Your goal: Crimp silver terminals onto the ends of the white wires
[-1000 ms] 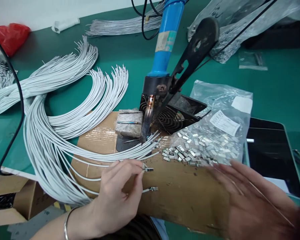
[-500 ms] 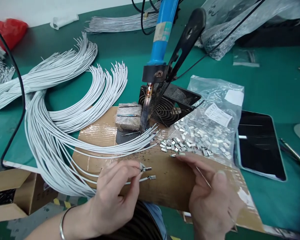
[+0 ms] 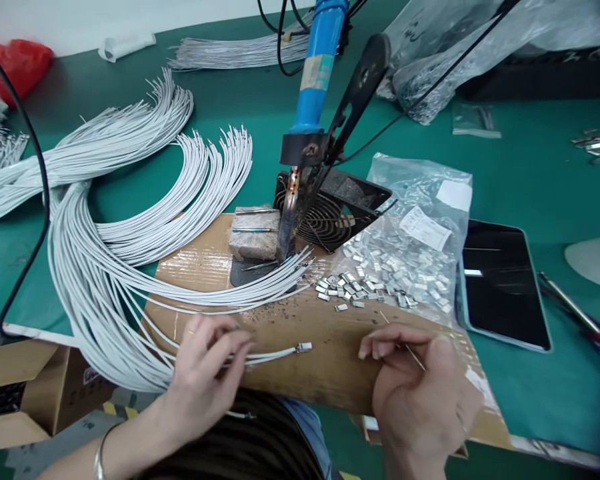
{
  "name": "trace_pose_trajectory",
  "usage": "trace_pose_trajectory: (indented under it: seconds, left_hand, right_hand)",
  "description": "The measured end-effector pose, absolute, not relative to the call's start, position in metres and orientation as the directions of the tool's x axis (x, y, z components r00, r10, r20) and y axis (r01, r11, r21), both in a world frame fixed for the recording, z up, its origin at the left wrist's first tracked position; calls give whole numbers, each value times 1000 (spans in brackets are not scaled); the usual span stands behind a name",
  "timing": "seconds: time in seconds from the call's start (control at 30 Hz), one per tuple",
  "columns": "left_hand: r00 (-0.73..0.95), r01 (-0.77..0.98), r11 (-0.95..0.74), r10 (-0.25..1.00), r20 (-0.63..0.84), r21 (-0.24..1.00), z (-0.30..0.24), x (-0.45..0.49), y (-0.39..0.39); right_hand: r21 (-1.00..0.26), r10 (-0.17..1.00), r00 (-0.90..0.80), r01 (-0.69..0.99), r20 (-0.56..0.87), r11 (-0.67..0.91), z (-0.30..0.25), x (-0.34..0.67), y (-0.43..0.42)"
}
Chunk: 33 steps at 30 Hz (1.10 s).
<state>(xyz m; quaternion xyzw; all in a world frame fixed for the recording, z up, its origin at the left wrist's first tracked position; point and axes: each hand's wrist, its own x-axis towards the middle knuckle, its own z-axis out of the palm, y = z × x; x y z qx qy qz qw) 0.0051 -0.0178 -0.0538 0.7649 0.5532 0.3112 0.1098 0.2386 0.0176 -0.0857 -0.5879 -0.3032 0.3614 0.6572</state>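
The left hand (image 3: 205, 360) is curled nearly closed around a few white wires, and one wire (image 3: 275, 355) runs out of it to a metal terminal (image 3: 304, 347) at its tip. The work in hand appears to be on wire ends that carry terminals. The right hand (image 3: 417, 387) is half open, and its fingers (image 3: 380, 341) seem to pinch a thin steel pin (image 3: 409, 349), though the grip is partly hidden.

Both hands work over a cardboard sheet (image 3: 330, 353) in front of the soldering iron (image 3: 315, 73), which stands upright in a black clamp (image 3: 353, 100). Bundled wires (image 3: 67, 267) curve across the bench to the left of the iron, their ends fanning onto the cardboard.

To the right of the iron, a clear plastic bag (image 3: 410, 200) is packed with small silver clips (image 3: 385, 260), and a loose spill of them (image 3: 343, 288) lies on the cardboard just beside it. At the front left of the iron, an open cardboard box (image 3: 10, 393) holds dark parts that are too shadowed to identify.
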Motion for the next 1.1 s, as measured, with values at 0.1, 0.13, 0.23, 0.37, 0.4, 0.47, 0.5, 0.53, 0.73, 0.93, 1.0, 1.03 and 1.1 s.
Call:
trace_pose_trajectory:
  seconds: [0.1, 0.13, 0.23, 0.37, 0.4, 0.47, 0.5, 0.53, 0.73, 0.93, 1.0, 1.03, 1.1]
  left_hand:
    - [175, 939, -267, 914, 365, 219, -66, -10, -15]
    - [172, 950, -252, 915, 366, 183, -68, -14, -14]
    - [165, 959, -236, 916, 367, 158, -69, -19, -11]
    - [190, 956, -255, 917, 352, 148, -68, -25, -9]
    - [199, 949, -268, 918, 343, 167, -67, -28, -9]
    - [217, 918, -297, 931, 292, 263, -65, -36, -12]
    - [235, 890, -310, 940, 248, 333, -62, -40, -14]
    - [254, 857, -314, 947, 195, 409, -58, -44, -16]
    - [379, 668, -63, 887, -266, 742, -16, -30, -19]
    - [395, 305, 288, 829, -396, 908, -2, 21, 7]
    - [333, 198, 360, 850, -408, 912, -7, 27, 13]
    - [311, 151, 382, 857, -411, 912, -10, 28, 15]
    - [286, 70, 415, 863, -417, 907, -14, 27, 17]
  right_hand:
    - [-997, 831, 556, -63, -8, 32, -86, 237, 16]
    - [-999, 835, 550, -32, -3, 17, -85, 237, 16]
    - [-993, 861, 509, 105, 8, -53, -84, 239, 16]
    - [-928, 877, 479, 340, 34, -150, -80, 242, 24]
    - [-904, 878, 478, 392, 40, -172, -79, 241, 27]
    - [-858, 884, 464, 472, 46, -203, -78, 240, 33]
    - [-842, 892, 451, 497, 43, -210, -77, 239, 35]
    - [-831, 901, 432, 513, 36, -213, -77, 238, 37]
    - [-851, 930, 366, 474, -42, -225, -82, 232, 29]
    - [-956, 942, 314, 221, -117, -192, -77, 217, 8]
    - [-971, 954, 260, 142, -152, -194, -69, 210, 2]
    - [-974, 956, 241, 109, -168, -198, -65, 207, -1]
    - [-976, 957, 215, 50, -195, -211, -56, 201, -5]
